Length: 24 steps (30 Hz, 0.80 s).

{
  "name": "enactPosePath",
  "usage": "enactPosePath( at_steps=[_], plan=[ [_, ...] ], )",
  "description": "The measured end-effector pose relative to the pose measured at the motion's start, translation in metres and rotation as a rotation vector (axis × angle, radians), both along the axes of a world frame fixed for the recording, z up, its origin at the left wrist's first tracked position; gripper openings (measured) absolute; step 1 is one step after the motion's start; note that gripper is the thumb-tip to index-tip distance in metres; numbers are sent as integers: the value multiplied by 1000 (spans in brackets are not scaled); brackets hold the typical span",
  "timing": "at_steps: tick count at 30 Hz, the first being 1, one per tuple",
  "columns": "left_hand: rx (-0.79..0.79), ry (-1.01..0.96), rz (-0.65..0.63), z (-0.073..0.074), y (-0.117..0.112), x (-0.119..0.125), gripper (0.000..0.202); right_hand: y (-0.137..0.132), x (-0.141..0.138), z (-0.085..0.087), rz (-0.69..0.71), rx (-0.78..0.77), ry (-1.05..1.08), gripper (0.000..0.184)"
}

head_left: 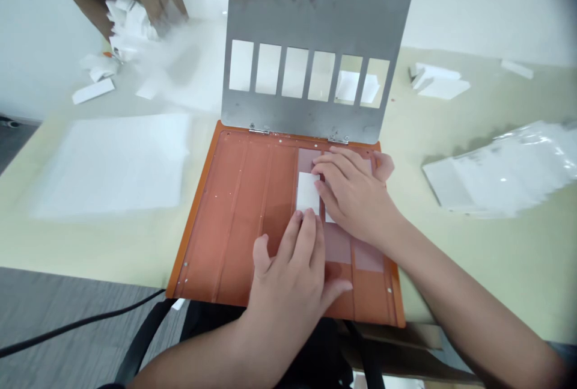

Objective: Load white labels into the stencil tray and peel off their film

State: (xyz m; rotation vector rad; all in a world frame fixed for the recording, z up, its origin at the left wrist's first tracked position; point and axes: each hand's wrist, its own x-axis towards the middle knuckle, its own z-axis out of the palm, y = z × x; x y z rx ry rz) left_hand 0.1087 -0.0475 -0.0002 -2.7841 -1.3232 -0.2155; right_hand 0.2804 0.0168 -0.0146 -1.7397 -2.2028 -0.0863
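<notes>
The left hand (293, 266) lies palm-down and open, fingertips at the near edge of a white card (308, 189); the right hand (354, 193), fingers loosely bent and gripping nothing, touches its right edge. The card sits right of centre on the orange board (225, 220), over a pinkish strip. Squaring it there appears to be the step in hand, and the next move calls for light, even pressure. The right hand partly hides another white piece (330, 218). A windowed plate (288, 19) stands raised at the far side; a sheet (117, 163) lies left, bagged cards (500, 172) right.
</notes>
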Motion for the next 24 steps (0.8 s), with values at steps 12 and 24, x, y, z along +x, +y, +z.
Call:
enactPosePath(
  at_steps=[12, 24],
  plan=[
    [5, -5, 10, -2, -1, 1, 63, 0, 0, 1, -10, -66, 41, 21],
    [-28, 24, 10, 0, -1, 0, 64, -2, -1, 3, -4, -36, -15, 24]
  ],
)
